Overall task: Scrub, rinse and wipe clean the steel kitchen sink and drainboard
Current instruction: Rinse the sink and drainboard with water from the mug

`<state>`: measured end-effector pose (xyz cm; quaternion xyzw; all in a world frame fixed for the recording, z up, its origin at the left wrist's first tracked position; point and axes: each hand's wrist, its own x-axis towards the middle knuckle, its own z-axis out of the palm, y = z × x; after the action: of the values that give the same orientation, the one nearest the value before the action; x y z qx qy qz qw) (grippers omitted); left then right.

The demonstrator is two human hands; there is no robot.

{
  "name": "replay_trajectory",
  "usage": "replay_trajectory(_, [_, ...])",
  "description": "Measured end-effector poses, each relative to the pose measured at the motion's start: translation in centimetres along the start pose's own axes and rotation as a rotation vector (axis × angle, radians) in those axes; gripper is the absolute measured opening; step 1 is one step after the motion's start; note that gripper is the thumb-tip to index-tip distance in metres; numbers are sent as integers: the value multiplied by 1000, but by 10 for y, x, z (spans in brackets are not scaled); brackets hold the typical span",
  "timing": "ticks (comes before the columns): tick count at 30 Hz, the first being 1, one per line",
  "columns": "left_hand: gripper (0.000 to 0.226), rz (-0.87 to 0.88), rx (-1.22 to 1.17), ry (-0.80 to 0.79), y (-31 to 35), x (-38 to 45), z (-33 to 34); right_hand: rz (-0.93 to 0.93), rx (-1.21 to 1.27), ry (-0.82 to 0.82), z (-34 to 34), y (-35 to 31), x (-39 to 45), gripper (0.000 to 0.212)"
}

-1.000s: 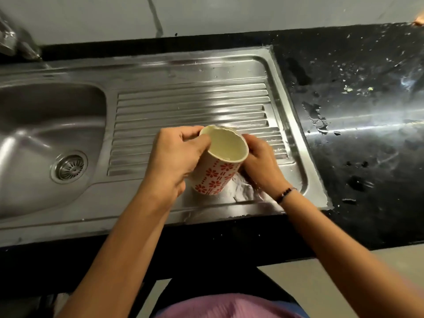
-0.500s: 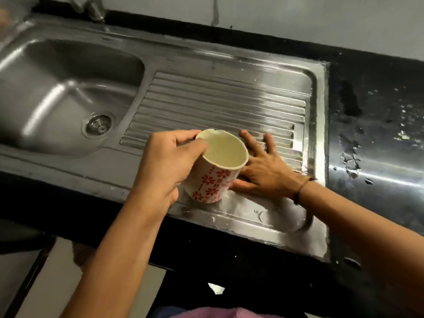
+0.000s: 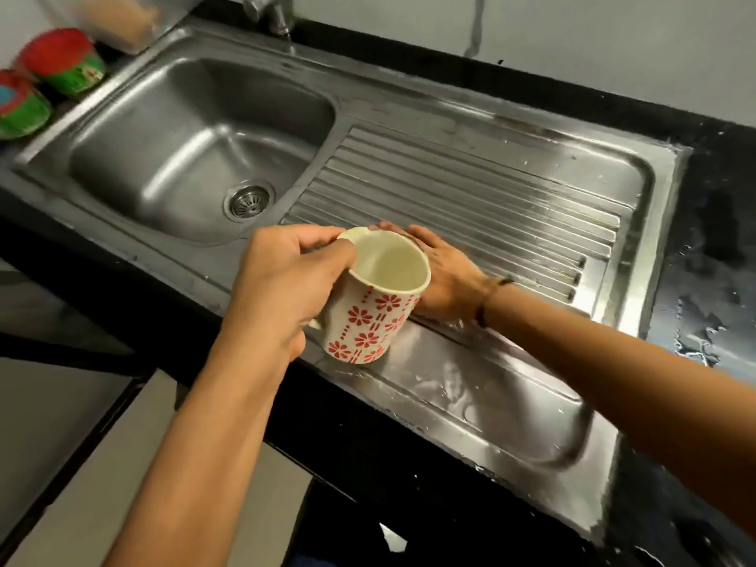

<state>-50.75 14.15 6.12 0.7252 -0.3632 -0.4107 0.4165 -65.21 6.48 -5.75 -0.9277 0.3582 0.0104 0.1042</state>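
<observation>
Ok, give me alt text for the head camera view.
A left hand grips a red-flowered mug above a steel drainboard, while the right hand presses flat on its ridges. The sink lies to the left.

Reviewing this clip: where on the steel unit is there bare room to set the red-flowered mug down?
Free: the ribbed drainboard between basin and black counter, beyond the right hand; also the wet flat front strip. The basin floor around the round drain strainer is bare too. Crowded: where the left hand grips the red-flowered mug.
</observation>
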Motion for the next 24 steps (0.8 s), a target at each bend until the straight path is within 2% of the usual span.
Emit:
replay_trajectory(3, [33, -6, -15, 13, 1, 8, -11, 16, 18, -83, -5, 1, 13, 75])
replay_trajectory(6, [34, -21, -60, -15, -2, 24, -27, -107, -177, 27, 13, 17, -22, 63])
replay_trajectory(9, [29, -32, -85, -42, -6, 41, -42, -45, -211, 35, 27, 22, -37, 53])
replay_trajectory(11, [25, -34, -78, -50, -10, 54, -53, -15, -160, 68, 21, 5, -1, 53])
replay_trajectory(14, [25, -29, -48, -37, -15, 72, -67, -68, -108, 98, 11, -23, 92, 63])
replay_trajectory(16, [26, -7, -34, -37, -16, 82, -78, -24, -109, 2, 8, -36, 147, 67])
replay_trajectory(18, [26, 7, -18, -30, -16, 91, -88, 32, -31, -49, 2, -42, 163, 71])
replay_trajectory(20, [26, 20, 2, -33, -16, 99, -99, 28, 88, -30, 0, -44, 137, 71])
replay_trajectory(24, [23, 44, 29, -86, -18, 113, -115, 24, -71, 32, 18, -25, 45, 64])
